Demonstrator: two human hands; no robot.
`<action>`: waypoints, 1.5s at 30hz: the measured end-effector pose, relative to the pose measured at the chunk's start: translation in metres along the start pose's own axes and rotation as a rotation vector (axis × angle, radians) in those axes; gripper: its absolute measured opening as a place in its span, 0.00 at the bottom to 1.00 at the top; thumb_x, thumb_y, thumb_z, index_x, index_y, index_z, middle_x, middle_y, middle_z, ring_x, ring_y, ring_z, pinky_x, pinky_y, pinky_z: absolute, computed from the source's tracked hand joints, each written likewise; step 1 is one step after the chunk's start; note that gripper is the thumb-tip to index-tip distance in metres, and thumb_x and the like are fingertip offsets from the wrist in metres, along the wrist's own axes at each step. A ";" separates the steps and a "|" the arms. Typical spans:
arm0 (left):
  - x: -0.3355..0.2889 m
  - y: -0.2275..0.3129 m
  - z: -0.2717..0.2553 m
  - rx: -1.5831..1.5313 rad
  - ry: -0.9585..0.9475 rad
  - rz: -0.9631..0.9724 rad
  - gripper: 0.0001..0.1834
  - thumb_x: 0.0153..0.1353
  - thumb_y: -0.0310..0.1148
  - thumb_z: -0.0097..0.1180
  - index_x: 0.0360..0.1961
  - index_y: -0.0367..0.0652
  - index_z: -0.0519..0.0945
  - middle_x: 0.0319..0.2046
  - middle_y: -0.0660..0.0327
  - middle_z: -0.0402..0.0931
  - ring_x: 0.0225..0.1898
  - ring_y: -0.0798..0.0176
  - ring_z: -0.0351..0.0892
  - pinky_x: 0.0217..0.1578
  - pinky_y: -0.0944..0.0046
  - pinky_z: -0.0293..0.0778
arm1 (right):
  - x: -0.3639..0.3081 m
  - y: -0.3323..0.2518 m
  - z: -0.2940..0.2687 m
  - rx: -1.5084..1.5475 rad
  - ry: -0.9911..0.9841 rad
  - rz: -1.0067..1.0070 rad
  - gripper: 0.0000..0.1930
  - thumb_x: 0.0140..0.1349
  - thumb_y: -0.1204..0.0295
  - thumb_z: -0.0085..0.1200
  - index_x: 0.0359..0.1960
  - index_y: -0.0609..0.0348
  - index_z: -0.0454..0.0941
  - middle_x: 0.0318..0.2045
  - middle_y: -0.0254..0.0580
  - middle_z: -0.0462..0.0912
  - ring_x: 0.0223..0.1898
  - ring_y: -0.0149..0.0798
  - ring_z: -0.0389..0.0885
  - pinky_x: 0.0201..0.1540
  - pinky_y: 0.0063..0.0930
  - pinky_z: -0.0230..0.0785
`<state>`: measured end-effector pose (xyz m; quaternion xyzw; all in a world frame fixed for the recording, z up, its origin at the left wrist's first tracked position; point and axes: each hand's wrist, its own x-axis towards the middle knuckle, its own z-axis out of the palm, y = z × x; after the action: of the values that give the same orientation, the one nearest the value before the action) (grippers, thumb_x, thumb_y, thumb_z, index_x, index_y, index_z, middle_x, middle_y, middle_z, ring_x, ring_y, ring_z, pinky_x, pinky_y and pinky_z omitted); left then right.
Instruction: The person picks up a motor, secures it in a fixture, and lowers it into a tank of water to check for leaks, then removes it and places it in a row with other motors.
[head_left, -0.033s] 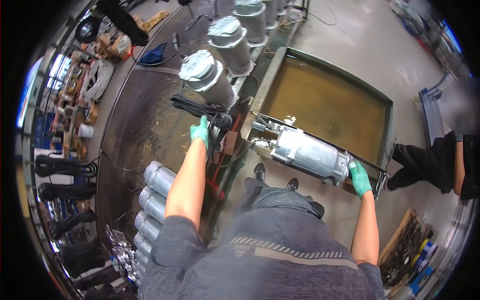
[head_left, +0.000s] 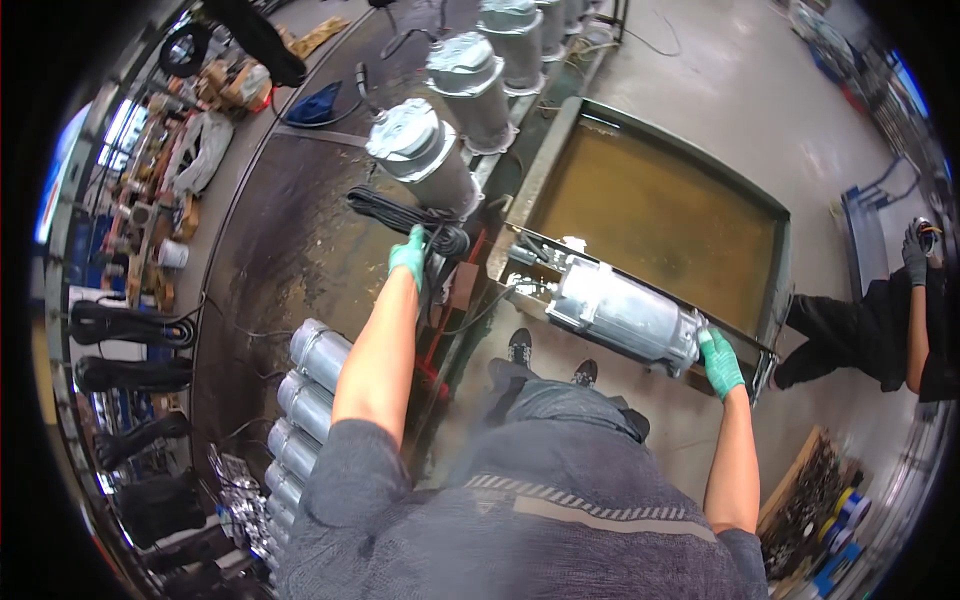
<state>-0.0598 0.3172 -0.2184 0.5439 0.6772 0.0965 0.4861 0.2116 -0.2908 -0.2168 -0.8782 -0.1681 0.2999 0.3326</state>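
Note:
My left hand (head_left: 408,258), in a green glove, is closed on a coil of black cable (head_left: 405,216) above the dark bench. Its thumb lies on top, while its other fingers are mostly hidden. My right hand (head_left: 720,362), gloved likewise, grips the right end of a silver cylindrical motor (head_left: 625,312). The motor lies on its side along the near edge of a metal tank (head_left: 548,165) of brownish liquid. From its left end, a black cable (head_left: 480,316) runs toward the bench and the coil.
Several upright silver motors (head_left: 425,150) line the bench's right edge. More silver cylinders (head_left: 305,400) lie in a row near my left arm. A co-worker's gloved hand (head_left: 914,255) is at the far right. Black cable bundles (head_left: 135,330) hang at the left.
The view has shifted slightly. The co-worker's gloved hand has come up into clearer sight, beside a small object with coloured parts. Both my hands keep their holds.

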 end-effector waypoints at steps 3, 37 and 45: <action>0.061 -0.011 0.034 -0.011 -0.137 -0.147 0.50 0.57 0.69 0.64 0.64 0.33 0.76 0.62 0.45 0.77 0.60 0.42 0.78 0.60 0.42 0.70 | 0.016 0.013 0.006 0.080 -0.034 0.052 0.34 0.73 0.47 0.48 0.61 0.70 0.74 0.59 0.61 0.80 0.60 0.53 0.77 0.66 0.40 0.64; -0.294 0.114 -0.459 0.276 1.059 1.433 0.19 0.69 0.26 0.59 0.60 0.53 0.82 0.47 0.62 0.86 0.47 0.63 0.85 0.55 0.63 0.81 | -0.014 -0.293 0.296 0.666 -0.703 0.019 0.14 0.75 0.60 0.47 0.47 0.59 0.75 0.34 0.42 0.83 0.25 0.37 0.82 0.27 0.31 0.78; -0.275 0.106 -0.399 -0.317 0.780 1.222 0.15 0.64 0.41 0.69 0.45 0.43 0.89 0.37 0.67 0.86 0.41 0.70 0.81 0.50 0.60 0.77 | -0.016 -0.354 0.416 0.739 -0.760 0.235 0.18 0.75 0.55 0.49 0.52 0.56 0.74 0.36 0.41 0.83 0.27 0.38 0.83 0.32 0.35 0.84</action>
<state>-0.3140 0.2887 0.2068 0.6731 0.3555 0.6327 0.1425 -0.1008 0.1584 -0.2167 -0.5451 -0.0606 0.6708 0.4992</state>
